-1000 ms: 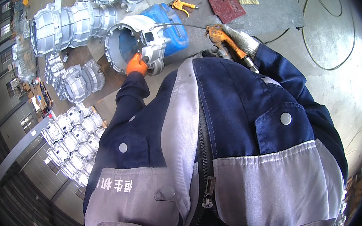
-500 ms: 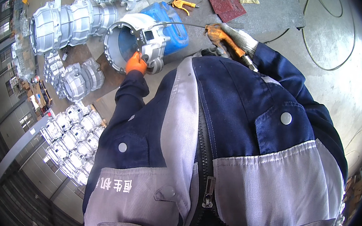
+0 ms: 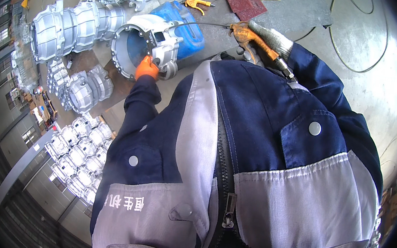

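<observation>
A silver cast metal housing (image 3: 167, 49) with a wide round opening lies on the bench, leaning by a blue plastic jug (image 3: 192, 39). My left hand (image 3: 147, 68), in an orange glove, is closed on the rim beside the opening. On the right, my right hand (image 3: 275, 40) wears a whitish glove and wraps round an orange air blow gun (image 3: 259, 42). The gun's long thin nozzle points left and reaches the housing's upper side. Its hose fitting faces down toward my jacket. Some of the right fingers are hidden behind the gun.
A second, yellow-orange blow gun (image 3: 197, 4) lies beyond the jug. Dark red pads (image 3: 237, 1) rest at the back. More housings (image 3: 54, 31) stand to the left, with several stacked lower left (image 3: 78, 152). A hose (image 3: 386, 47) loops across the floor at right.
My right hand and the blow gun have shifted slightly right, drawing the nozzle a little away from the housing. My left hand keeps its hold on the rim. The whole view has shifted slightly.
</observation>
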Action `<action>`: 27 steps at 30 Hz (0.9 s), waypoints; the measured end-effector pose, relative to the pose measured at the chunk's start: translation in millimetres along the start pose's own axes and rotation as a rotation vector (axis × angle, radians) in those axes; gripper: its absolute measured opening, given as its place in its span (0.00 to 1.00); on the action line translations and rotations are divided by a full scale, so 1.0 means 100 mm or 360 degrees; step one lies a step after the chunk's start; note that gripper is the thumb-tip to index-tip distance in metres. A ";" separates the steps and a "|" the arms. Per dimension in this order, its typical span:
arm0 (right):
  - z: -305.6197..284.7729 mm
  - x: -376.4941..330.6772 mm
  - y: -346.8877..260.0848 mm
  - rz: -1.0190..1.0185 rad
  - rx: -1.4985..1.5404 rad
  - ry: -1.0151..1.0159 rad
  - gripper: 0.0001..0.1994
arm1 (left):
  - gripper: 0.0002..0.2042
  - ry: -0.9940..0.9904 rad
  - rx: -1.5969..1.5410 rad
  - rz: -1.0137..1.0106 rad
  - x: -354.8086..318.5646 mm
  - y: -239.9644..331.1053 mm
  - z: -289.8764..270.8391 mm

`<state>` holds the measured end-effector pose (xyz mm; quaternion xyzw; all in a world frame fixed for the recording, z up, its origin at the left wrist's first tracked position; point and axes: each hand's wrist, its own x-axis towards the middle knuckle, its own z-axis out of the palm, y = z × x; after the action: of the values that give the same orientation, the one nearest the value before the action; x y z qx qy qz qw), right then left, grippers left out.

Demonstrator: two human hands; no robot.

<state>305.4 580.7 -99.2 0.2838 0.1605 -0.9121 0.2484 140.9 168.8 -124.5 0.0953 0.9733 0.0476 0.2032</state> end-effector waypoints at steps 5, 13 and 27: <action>-0.08 0.02 0.07 0.0120 -0.0036 -0.0122 0.23 | 0.12 0.0072 0.0090 0.0018 -0.04 0.07 -0.03; -0.14 0.09 0.08 0.0120 -0.0327 -0.0066 0.22 | 0.12 0.0072 0.0066 0.0016 -0.03 0.05 -0.02; -0.06 0.06 0.10 0.0161 -0.0257 0.0022 0.19 | 0.12 0.0003 -0.0059 -0.0024 0.05 -0.13 0.10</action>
<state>309.0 572.9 -108.5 0.2768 0.2206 -0.8806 0.3150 138.3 157.7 -137.3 0.0842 0.9732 0.0642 0.2043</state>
